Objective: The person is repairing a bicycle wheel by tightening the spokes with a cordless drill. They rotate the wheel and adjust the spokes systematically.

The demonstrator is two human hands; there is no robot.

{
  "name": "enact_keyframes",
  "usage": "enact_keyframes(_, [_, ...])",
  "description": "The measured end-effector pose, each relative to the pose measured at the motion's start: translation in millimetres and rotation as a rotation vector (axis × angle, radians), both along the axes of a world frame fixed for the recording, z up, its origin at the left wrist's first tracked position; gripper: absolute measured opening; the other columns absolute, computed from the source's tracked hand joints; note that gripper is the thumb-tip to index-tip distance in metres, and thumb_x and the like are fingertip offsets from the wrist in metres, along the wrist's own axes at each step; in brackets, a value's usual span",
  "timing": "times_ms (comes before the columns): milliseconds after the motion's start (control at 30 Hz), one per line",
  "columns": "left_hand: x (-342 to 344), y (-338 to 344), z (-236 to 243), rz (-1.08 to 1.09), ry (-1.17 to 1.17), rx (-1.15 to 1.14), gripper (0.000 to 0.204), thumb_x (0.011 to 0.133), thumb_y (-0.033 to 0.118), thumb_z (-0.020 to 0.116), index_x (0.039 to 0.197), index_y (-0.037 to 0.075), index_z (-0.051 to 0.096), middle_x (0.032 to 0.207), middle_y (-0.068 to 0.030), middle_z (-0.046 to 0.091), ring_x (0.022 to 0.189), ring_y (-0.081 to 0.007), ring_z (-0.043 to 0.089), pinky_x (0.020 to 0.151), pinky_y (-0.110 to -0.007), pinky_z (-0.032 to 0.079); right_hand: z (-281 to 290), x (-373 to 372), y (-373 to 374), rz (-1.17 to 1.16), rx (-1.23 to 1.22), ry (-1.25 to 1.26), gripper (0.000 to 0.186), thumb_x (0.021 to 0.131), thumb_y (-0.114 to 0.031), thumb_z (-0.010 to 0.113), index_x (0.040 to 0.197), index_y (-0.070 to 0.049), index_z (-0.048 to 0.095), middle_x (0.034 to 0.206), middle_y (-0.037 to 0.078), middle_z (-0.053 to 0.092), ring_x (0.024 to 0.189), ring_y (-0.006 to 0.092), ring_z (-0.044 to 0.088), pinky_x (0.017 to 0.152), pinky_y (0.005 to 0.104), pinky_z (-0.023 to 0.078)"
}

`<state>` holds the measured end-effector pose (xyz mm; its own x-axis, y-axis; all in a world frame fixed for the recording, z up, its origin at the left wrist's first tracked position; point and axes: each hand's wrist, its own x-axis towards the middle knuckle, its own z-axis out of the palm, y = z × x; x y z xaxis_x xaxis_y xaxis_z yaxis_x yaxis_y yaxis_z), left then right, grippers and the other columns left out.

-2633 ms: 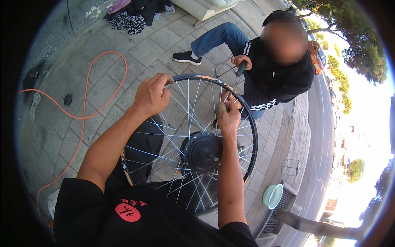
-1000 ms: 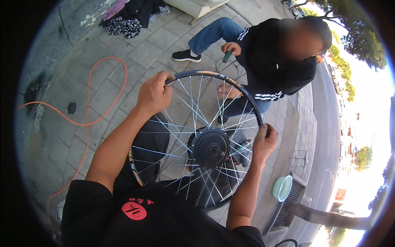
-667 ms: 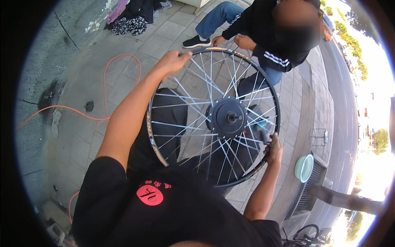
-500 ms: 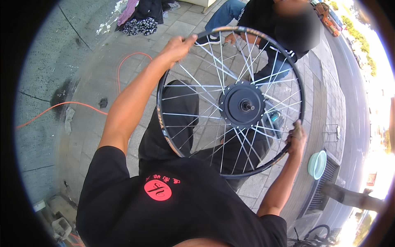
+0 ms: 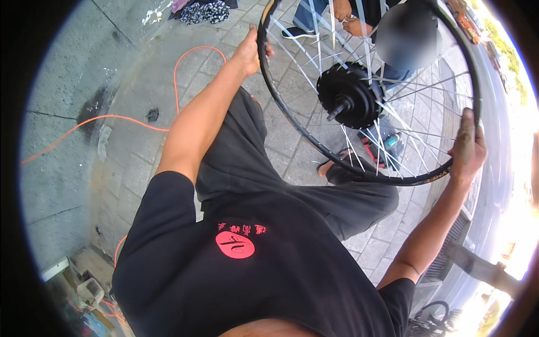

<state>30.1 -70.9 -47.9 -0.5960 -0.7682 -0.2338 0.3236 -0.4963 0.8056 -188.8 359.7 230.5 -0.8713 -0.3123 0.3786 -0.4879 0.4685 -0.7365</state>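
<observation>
Between my hands hangs a spoked bicycle wheel (image 5: 356, 104) with a black rim and no tyre on it. At its centre is a thick black hub with a threaded axle pointing toward me. My left hand (image 5: 249, 53) is closed round the rim on its left side. On the right side, my right hand (image 5: 469, 147) grips the rim, its fingers wrapped over the edge. The wheel is tilted and held up off the ground, in front of my legs; its top passes out of the picture.
Across from me another person (image 5: 409, 42) crouches, seen partly through the spokes. A dark toolbox (image 5: 382, 149) with red and teal parts lies on the paving below the wheel. An orange hose (image 5: 175, 76) runs along the ground at left. Patterned cloth (image 5: 205, 11) lies far left.
The wheel has moved up, away from me and to the right, and tilted, with both hands staying on its rim. The crouching person's hands now show closer together.
</observation>
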Motion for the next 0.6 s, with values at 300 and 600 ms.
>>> enact_keyframes(300, [23, -43, -30, 0.322, -0.363, 0.027, 0.065, 0.110, 0.064, 0.039, 0.114, 0.005, 0.067, 0.096, -0.0065, 0.076, 0.086, -0.0220, 0.072, 0.092, -0.044, 0.051, -105, 60, -136, 0.396, 0.672, 0.244, 0.056, 0.086, -0.060, 0.086, 0.090, -0.005, 0.077, 0.074, 0.014, 0.074, 0.068, 0.0290, 0.072, 0.068, 0.0425, 0.055])
enact_keyframes(600, [-11, -41, -22, 0.113, -0.132, -0.184, 0.057, 0.109, 0.059, 0.051, 0.110, 0.006, 0.071, 0.092, -0.0052, 0.076, 0.085, -0.0180, 0.073, 0.075, -0.031, 0.052, -170, 23, -159, 0.667, 0.664, 0.072, 0.056, 0.092, -0.040, 0.083, 0.131, -0.003, 0.070, 0.107, 0.021, 0.076, 0.096, 0.0362, 0.076, 0.089, 0.0444, 0.057])
